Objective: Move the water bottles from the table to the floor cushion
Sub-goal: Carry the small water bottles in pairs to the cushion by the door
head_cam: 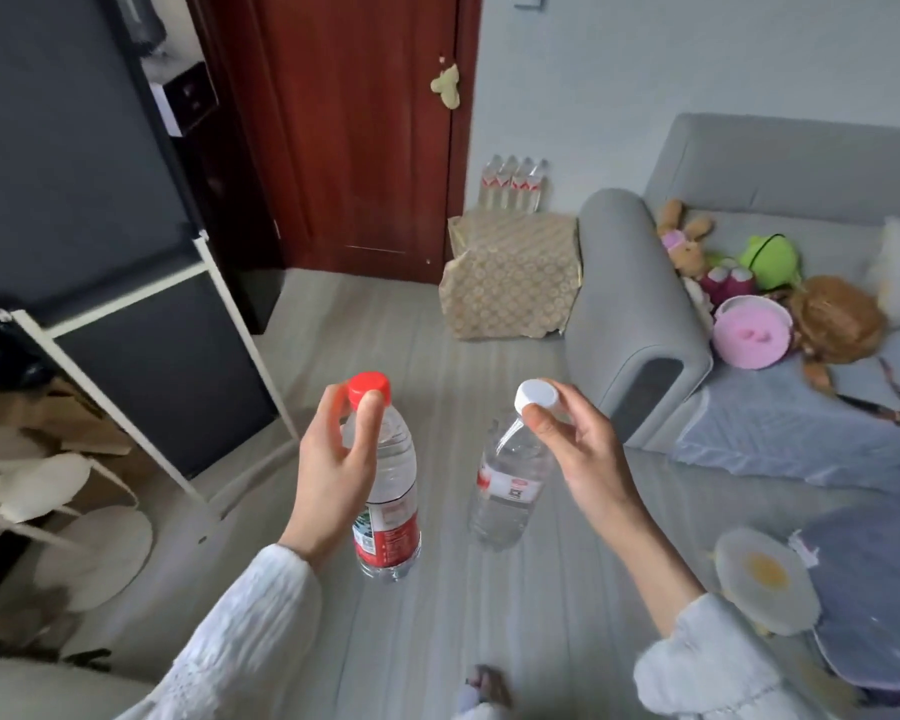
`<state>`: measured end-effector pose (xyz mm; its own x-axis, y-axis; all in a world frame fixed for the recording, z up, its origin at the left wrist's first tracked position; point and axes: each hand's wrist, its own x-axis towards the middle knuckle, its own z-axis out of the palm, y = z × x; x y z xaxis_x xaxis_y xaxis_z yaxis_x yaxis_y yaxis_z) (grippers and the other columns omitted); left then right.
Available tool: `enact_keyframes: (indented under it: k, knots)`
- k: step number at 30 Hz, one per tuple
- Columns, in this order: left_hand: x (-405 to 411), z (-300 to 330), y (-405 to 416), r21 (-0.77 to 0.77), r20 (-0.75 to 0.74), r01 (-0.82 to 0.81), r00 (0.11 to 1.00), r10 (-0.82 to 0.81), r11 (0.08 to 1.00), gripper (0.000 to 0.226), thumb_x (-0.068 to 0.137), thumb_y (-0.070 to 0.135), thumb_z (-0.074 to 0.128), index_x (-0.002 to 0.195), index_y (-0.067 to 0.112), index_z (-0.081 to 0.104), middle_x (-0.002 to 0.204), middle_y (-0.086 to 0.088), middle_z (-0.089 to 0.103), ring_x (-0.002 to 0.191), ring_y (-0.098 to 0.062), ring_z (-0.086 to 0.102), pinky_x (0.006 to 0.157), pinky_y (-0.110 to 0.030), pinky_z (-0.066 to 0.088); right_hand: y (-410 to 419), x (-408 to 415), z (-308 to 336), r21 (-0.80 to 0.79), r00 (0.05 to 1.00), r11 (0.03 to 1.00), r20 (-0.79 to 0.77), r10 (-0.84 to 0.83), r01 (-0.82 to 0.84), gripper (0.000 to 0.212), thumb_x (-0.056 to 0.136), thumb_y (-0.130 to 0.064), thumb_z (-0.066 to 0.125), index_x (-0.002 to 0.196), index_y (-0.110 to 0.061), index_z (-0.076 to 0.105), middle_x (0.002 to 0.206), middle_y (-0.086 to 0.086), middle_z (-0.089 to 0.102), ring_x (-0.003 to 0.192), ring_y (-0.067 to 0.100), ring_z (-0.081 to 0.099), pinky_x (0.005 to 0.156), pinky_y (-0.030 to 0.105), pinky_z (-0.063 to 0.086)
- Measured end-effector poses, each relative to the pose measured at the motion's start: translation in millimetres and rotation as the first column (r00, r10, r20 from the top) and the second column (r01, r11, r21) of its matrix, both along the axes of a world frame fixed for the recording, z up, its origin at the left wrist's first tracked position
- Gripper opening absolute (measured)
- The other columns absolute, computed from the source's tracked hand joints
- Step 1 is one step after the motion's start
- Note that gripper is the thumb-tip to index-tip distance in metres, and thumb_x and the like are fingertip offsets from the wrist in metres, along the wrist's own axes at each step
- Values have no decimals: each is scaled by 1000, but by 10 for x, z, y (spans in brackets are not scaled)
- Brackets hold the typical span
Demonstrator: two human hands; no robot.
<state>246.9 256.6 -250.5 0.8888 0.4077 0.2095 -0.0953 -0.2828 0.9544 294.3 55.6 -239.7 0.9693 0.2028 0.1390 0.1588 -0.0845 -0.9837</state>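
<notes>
My left hand (339, 459) pinches the neck of a clear water bottle with a red cap and red label (388, 506), which hangs upright in the air above the floor. My right hand (575, 439) pinches the white cap of a second clear water bottle with a white and red label (507, 485), which also hangs in the air, slightly tilted. A grey floor cushion (874, 589) lies at the lower right, with an egg-shaped cushion (765, 584) overlapping its left edge. No table shows in this view.
A grey sofa (640, 309) with several plush toys stands to the right. A patterned box (510, 272) with several water bottles (513, 184) on top sits by the red door (365, 127). A white-framed rack (141, 366) stands at the left. My foot (487, 685) shows below.
</notes>
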Motion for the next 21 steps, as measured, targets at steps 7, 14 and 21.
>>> enact_keyframes:
  k: [7, 14, 21]
  knots:
    - [1559, -117, -13, 21, -7, 11, 1000, -11, 1000, 42, 82, 56, 38, 95, 21, 59, 90, 7, 65, 86, -3, 60, 76, -19, 46, -40, 1525, -138, 50, 999, 998, -23, -24, 25, 14, 83, -11, 61, 90, -24, 62, 86, -9, 64, 77, -5, 58, 72, 9, 45]
    - [3113, -4, -60, 4, -18, 56, 998, -56, 998, 35, 82, 56, 41, 93, 27, 58, 89, 7, 65, 84, -6, 61, 78, -27, 48, -104, 2999, -38, 20, 999, 999, -22, -36, 37, 16, 83, -15, 62, 90, -30, 62, 87, -12, 65, 79, -1, 61, 73, 10, 46]
    - [4441, -72, 39, -19, -27, 67, 997, -68, 998, 38, 80, 59, 41, 90, 27, 58, 89, 6, 65, 86, -9, 62, 79, -33, 49, -53, 4287, -44, 15, 996, 998, -53, -68, 69, 17, 83, -12, 61, 92, -27, 62, 91, -7, 66, 81, -1, 62, 72, 10, 47]
